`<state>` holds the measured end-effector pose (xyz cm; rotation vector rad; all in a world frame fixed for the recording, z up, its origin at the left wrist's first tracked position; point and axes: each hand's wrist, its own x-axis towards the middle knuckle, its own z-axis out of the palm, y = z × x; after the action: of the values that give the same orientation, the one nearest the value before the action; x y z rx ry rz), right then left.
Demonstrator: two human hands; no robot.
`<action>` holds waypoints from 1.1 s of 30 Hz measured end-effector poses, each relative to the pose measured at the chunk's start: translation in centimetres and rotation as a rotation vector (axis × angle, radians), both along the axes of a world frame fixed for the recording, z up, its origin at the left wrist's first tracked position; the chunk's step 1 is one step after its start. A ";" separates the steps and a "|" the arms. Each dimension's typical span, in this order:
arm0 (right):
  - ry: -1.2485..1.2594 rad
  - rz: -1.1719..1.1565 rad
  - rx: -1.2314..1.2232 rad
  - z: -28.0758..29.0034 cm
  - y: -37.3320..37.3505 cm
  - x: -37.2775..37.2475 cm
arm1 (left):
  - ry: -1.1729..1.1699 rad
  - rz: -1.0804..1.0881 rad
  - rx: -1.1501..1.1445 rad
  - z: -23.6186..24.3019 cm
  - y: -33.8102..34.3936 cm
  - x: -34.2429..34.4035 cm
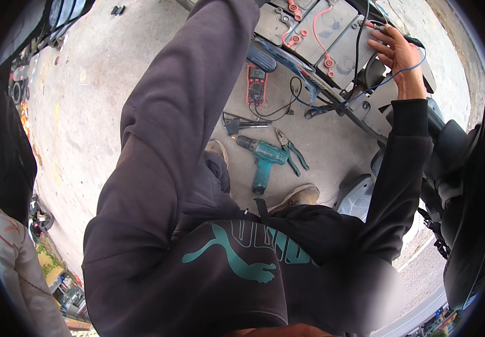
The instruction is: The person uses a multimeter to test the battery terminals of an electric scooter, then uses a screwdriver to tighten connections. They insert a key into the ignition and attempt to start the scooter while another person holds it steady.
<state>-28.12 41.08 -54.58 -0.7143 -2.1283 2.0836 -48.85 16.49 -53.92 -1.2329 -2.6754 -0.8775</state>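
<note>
**Dark sweatshirt (158, 303) close below the camera, right hand up at the battery blocks**

Your right hand (398, 54) reaches over the grey battery blocks (343, 48) at the upper right, palm side showing and fingers loosely bent. Its fingertips are beside a red and black lead end (373, 26); you cannot tell from here whether they pinch it. Your left sleeve (175, 84) runs to the upper edge, where the left hand is out of view, so its hold cannot be told.

Red wires (314, 28) join the terminals on the blocks, and a blue wire (386, 83) crosses your right wrist. Below the blocks, a red multimeter (256, 92) lies on the concrete floor (96, 112), a black lead (279, 117) looped beside it. Nearer your shoes (304, 195) lie a teal drill (268, 154) and, just right of it, dark-handled pliers (295, 150).
</note>
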 end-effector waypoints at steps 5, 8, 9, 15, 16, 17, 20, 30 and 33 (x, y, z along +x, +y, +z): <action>0.002 0.000 -0.008 0.1 -0.1 0.0 | -0.020 0.010 -0.018 0.3 0.0 0.2; 0.005 0.002 -0.011 -0.1 0.0 0.0 | -0.041 0.011 -0.024 0.4 -0.1 0.2; 0.005 0.002 -0.014 -0.2 0.0 0.0 | -0.042 0.007 -0.031 0.5 -0.1 0.2; -0.004 -0.020 -0.015 0.1 0.1 0.1 | -0.019 -0.029 0.028 0.7 0.1 0.5; 0.002 -0.032 -0.004 0.2 0.0 0.2 | -0.075 -0.032 0.060 0.9 0.2 0.6; -0.007 -0.034 0.004 0.2 -0.1 0.4 | -0.131 -0.038 0.092 0.9 0.1 0.9; -0.004 -0.026 0.016 0.6 -1.1 0.4 | -0.321 -0.048 0.167 1.7 -0.5 2.0; 0.100 -0.127 -0.062 0.1 -1.1 1.2 | -0.472 -0.054 0.285 0.4 -0.3 1.5; 0.115 -0.063 -0.057 0.0 -1.1 1.1 | -0.387 -0.021 0.217 0.4 -0.9 1.3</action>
<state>-27.04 39.96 -54.60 -0.6420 -1.9689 2.1065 -47.55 15.61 -53.47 -1.1421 -2.7434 -1.5021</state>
